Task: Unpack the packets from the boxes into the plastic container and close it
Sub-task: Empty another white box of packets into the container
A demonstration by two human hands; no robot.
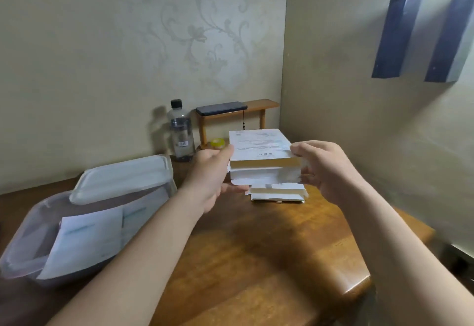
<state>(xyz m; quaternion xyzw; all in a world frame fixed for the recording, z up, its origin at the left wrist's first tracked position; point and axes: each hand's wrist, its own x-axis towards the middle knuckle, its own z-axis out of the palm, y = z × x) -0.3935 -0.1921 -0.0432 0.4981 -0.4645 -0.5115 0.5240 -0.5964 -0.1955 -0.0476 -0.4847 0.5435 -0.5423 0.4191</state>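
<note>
Left hand [209,171] and right hand [324,169] gripping box [260,146] between them, above table [256,248]

The left hand [207,179], right hand [325,169], left forearm [143,243] and right forearm [400,236] are all bare.

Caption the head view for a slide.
Unpacking: left hand and right hand hold a white box above the lower box, beside the plastic container holding packets.

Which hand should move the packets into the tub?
Probably the left hand. It holds the white box on the side nearer the plastic container, which sits open at the left. The right hand, on the far side, can steady the box.
</note>
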